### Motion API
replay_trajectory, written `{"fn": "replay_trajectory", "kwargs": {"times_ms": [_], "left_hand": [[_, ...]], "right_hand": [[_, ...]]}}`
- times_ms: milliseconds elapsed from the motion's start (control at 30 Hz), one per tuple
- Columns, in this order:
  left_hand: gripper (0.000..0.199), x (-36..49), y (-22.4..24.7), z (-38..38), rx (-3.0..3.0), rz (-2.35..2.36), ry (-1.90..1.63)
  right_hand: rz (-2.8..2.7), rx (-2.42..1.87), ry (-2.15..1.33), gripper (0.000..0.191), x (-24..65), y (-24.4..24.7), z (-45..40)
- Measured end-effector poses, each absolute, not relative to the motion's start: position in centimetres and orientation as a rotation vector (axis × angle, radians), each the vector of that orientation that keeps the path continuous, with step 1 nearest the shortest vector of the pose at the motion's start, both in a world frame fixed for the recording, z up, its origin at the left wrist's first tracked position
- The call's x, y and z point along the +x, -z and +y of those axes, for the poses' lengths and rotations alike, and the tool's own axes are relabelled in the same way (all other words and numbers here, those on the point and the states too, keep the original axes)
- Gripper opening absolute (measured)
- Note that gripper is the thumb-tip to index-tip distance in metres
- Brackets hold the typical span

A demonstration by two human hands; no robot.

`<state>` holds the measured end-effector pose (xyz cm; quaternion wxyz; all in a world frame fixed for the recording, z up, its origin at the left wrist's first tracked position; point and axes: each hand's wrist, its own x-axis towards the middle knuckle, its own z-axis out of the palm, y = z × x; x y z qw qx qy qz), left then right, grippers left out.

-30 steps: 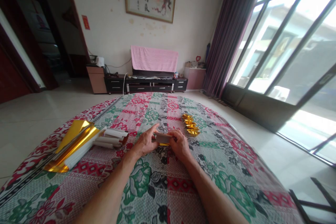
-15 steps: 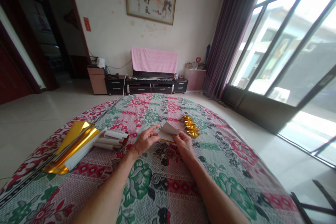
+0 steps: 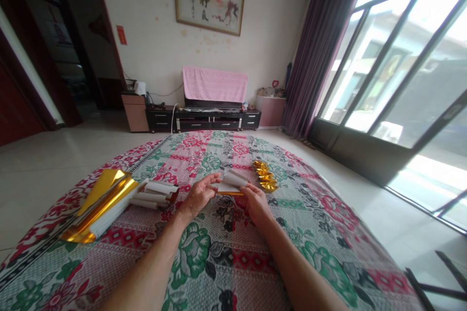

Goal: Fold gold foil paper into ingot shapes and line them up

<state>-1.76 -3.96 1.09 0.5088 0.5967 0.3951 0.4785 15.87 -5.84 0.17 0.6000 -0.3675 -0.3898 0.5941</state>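
A sheet of gold foil paper (image 3: 232,181), its pale underside facing up and a gold fold along its near edge, is held between my hands above the cloth. My left hand (image 3: 200,193) pinches the sheet's left end at the near edge, with the upper fingers lifted. At the right end, my right hand (image 3: 254,199) grips it between thumb and fingers. Just beyond my right hand lies a row of folded gold paper pieces (image 3: 265,175). To the left rest a larger gold foil sheet (image 3: 105,204), loosely curled, and several rolled white-backed papers (image 3: 155,194).
A patterned red, green and grey tablecloth (image 3: 292,272) covers the round table. Beyond it stands a low black cabinet (image 3: 207,122) with a pink cloth (image 3: 215,83) over the object on top. Dark stool legs (image 3: 438,286) show at lower right.
The paper's far flap has changed from a pointed triangle to a narrower, curled strip. My left hand has shifted slightly left; the other papers stay put.
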Motion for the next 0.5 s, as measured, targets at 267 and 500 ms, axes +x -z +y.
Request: {"fn": "replay_trajectory", "kwargs": {"times_ms": [267,500], "left_hand": [[0.051,-1.35,-1.02,-4.05,1.461,0.837,-1.084],[0.033,-1.14,-1.27,-4.21,1.343,0.909,-1.152]], "right_hand": [[-0.988,-0.931,-1.386,0.027,15.77,-0.37,-6.02],[-1.098,-0.993,-1.354,0.032,15.72,-0.89,-6.59]]}}
